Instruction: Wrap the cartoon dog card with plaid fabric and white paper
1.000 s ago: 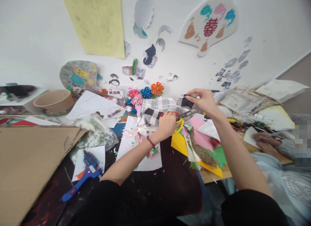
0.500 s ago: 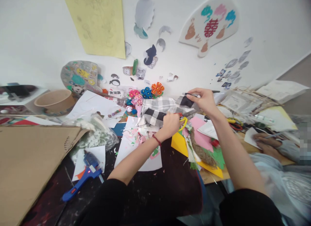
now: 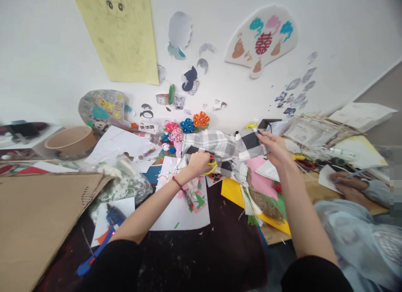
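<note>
The checked cloth (image 3: 216,142) lies near the wall (image 3: 238,103), across the middle of the cluttered work surface (image 3: 201,258). Its right end is held between the fingers of the right hand (image 3: 274,149), and the yellow-and-red scissors (image 3: 211,168) are gripped by the closed left hand (image 3: 199,163) at its lower edge. Compared with the earlier frame, the left hand has been drawn left with the scissors, the right hand has been moved right, and the held end has been spread into a broader flap. A bear picture (image 3: 215,177) has been uncovered below the cloth. The flowers (image 3: 187,125) are at the cloth's left end; the twine (image 3: 265,206) and pink paper (image 3: 262,179) are below its right end. The white sheet (image 3: 179,216) with paper scraps is partly covered by the left forearm. The blue glue gun (image 3: 97,254), clearer earlier, is now partly hidden by the left arm. The scissor blades are hard to make out, and the right fingertips are partly hidden. At the right, paper is touched by another person's hands (image 3: 350,185), whose body is cut off.
</note>
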A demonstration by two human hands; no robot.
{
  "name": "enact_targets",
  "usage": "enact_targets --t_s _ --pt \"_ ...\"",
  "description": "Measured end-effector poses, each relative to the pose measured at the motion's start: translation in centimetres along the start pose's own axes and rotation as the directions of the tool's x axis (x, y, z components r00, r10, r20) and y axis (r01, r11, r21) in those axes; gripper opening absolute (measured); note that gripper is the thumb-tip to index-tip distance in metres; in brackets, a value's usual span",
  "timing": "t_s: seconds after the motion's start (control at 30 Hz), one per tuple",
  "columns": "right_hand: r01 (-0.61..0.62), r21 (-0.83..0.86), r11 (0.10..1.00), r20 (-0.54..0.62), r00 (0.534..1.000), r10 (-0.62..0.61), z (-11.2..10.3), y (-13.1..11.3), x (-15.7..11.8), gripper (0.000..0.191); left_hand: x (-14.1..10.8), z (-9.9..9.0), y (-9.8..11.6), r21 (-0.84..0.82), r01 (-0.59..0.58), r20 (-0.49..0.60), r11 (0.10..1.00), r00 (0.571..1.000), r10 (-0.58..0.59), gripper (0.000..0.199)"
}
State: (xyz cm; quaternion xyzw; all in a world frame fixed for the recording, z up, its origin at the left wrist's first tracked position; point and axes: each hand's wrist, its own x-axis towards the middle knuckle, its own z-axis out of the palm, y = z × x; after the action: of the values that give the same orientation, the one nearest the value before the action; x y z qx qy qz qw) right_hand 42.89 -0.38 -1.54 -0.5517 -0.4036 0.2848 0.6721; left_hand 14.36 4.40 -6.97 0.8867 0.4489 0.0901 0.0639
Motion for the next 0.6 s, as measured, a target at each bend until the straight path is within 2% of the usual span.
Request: enact_targets --t_s 0.13,0.2,0.37,0.47,0.6 --pt "-0.043 0.060 0.997 -0.040 0.998 0.046 -1.3 0.5 -0.9 0.041 -0.9 1.4 0.1 0.022 -0.080 0.019 0.997 0.997 0.079 0.024" --pt "-0.047 0.079 0.996 -0.051 0.997 0.051 -2.0 0.3 -1.3 0.040 -0.9 1.7 0.1 0.031 -0.092 0.015 0.995 0.996 0.091 0.026" --pt "-0.043 0.104 0.994 -0.098 0.994 0.053 -3.8 -0.6 -2.7 0.039 -0.8 1.2 -0.1 0.036 -0.110 -0.017 0.993 0.994 0.111 0.029" --pt "-0.046 0.136 0.990 -0.145 0.987 0.066 -5.0 -1.5 -4.1 0.039 0.9 -1.1 -0.2 0.031 -0.093 -0.103 0.995 0.990 0.096 0.028" --pt "-0.013 0.209 0.978 -0.294 0.953 0.076 -5.8 -2.4 -7.6 0.039 7.1 -6.5 0.2 0.015 -0.006 -0.285 1.000 0.958 0.010 0.036"
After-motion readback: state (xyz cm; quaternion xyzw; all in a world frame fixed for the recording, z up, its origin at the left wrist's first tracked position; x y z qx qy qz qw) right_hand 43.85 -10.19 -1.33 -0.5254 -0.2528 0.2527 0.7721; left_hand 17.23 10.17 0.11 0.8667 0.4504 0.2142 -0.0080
